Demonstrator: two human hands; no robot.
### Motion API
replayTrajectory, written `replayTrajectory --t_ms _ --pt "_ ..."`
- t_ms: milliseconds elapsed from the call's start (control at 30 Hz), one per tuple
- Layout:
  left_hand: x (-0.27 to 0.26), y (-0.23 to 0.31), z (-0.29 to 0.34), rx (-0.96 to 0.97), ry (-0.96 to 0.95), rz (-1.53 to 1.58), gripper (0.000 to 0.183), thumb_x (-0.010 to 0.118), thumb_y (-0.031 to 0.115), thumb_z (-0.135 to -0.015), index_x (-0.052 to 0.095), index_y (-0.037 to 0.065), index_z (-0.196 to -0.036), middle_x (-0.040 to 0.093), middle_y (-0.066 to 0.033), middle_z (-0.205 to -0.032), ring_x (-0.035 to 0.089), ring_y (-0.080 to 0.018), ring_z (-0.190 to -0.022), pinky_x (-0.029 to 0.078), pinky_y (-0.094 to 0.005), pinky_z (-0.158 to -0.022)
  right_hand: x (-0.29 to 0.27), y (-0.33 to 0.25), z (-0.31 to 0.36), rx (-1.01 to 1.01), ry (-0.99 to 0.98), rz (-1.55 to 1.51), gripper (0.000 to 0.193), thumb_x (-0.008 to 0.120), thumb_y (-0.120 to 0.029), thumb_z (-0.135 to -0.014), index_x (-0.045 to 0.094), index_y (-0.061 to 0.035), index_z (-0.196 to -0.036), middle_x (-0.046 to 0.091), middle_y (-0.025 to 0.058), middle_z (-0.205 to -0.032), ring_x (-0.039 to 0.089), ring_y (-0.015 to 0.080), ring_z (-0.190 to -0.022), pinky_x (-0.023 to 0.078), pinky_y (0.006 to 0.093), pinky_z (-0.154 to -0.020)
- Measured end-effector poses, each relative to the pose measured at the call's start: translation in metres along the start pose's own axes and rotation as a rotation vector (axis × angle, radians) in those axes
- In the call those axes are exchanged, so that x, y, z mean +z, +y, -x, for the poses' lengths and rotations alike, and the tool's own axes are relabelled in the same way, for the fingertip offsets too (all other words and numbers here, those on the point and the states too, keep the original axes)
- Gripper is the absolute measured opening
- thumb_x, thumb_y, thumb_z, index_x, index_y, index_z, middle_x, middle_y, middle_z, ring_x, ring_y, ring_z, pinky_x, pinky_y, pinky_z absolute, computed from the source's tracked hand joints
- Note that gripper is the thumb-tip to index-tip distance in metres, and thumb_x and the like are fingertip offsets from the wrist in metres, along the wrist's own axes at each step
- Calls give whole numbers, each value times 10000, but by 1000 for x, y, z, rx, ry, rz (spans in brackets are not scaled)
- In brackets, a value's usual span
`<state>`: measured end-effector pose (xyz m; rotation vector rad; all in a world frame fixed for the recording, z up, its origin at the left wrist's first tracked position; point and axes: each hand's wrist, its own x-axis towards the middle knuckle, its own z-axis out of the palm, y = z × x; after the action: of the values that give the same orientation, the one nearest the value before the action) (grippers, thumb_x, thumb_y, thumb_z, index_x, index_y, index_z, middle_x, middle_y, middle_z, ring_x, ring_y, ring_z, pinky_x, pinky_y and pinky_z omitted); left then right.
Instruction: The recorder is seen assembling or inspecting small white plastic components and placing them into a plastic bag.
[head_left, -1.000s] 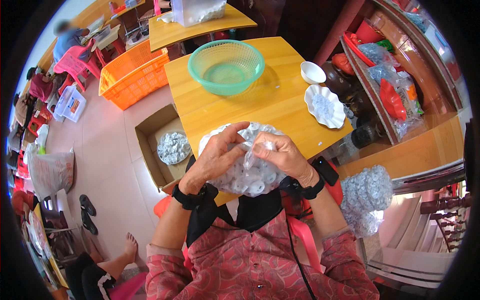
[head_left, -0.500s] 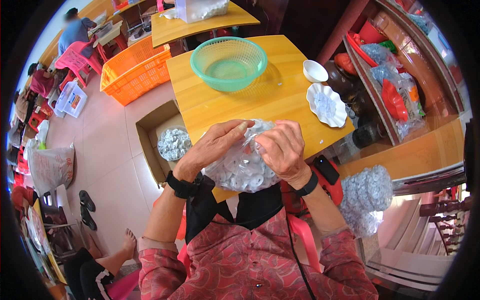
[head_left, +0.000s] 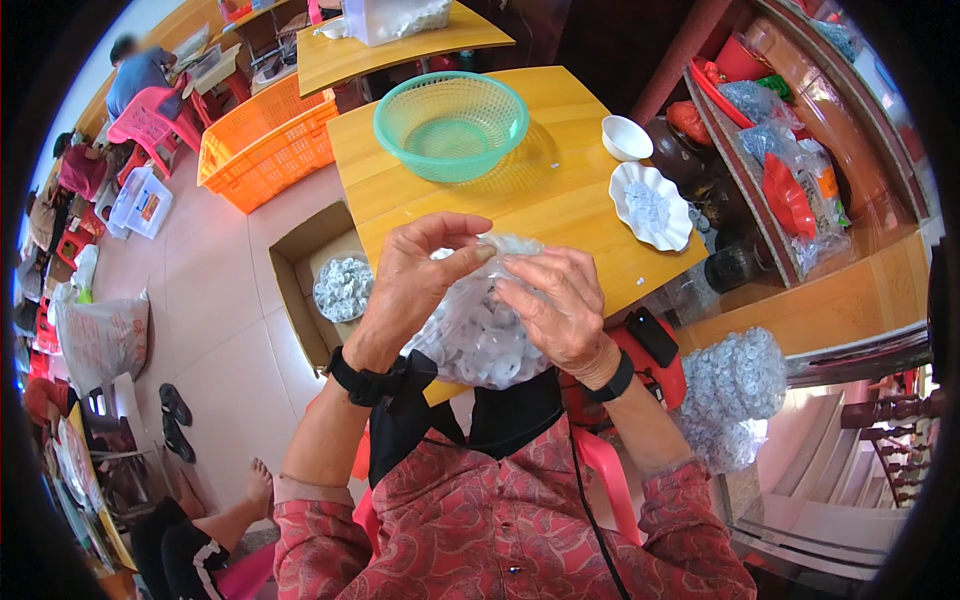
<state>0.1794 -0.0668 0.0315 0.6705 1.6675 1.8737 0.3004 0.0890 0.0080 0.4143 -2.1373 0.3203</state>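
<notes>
A clear plastic bag (head_left: 478, 340) full of small pale ring-like parts rests at the near edge of the yellow table (head_left: 590, 230), just above my lap. My left hand (head_left: 425, 268) is at the bag's upper left, thumb and forefinger pinching the gathered plastic near its top. On the other side my right hand (head_left: 558, 300) is closed on the plastic, its fingers bent toward the left hand. The bag's mouth is bunched between the two hands, and the palms hide part of it.
A green mesh basket (head_left: 450, 125) stands at the table's far side. At right are a white bowl (head_left: 627, 138) and a scalloped white dish (head_left: 650, 207) holding small pieces. A cardboard box (head_left: 290, 265) sits left, an orange crate (head_left: 265, 150) beyond. More filled bags (head_left: 735, 385) lie right.
My left hand has lifted from lying flat along the bag into a pinch at its top. The right hand's fingers have loosened and stretched out somewhat, and the bunched plastic stands higher.
</notes>
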Motion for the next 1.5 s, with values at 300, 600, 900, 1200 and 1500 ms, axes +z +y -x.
replayTrajectory --t_ms 300,600,900,1200,1500 --pt "-32 -39 10 199 270 -690 212 701 24 -736 739 35 -944 692 -127 -801 652 -214 -783 514 -327 -717 -21 -14 55 224 -76 -151 248 786 -9 -637 651 -106 -821 670 -7 -892 620 197 -812 434 359 -773" --pt "-20 -19 9 336 115 -636 64 642 16 -875 635 -6 -936 696 -76 -978 621 -125 -783 512 -270 -696 -21 -9 44 312 -23 -119 293 835 -87 -634 662 -128 -867 623 0 -817 587 215 -762 414 352 -717" --pt "-11 -18 1 -26 -344 162 124 514 131 -1005 549 70 -1108 685 -103 -1010 629 -118 -842 489 -211 -652 -21 -11 44 433 -78 -57 222 811 -138 -698 657 -123 -857 578 7 -772 549 235 -735 388 359 -695" --pt "-35 -28 -8 -138 -348 157 161 508 93 -1002 586 41 -1133 623 -39 -802 566 -69 -659 379 -178 -506 -25 -9 50 410 -139 -42 171 784 -127 -717 619 -103 -760 532 25 -710 526 239 -722 358 371 -707" --pt "-22 -3 10 -46 -287 -312 206 469 39 -973 609 28 -1124 647 -17 -747 480 -65 -567 406 -225 -536 -33 -4 39 490 -226 -70 153 733 -139 -784 597 -83 -740 555 56 -713 535 265 -705 358 377 -688"
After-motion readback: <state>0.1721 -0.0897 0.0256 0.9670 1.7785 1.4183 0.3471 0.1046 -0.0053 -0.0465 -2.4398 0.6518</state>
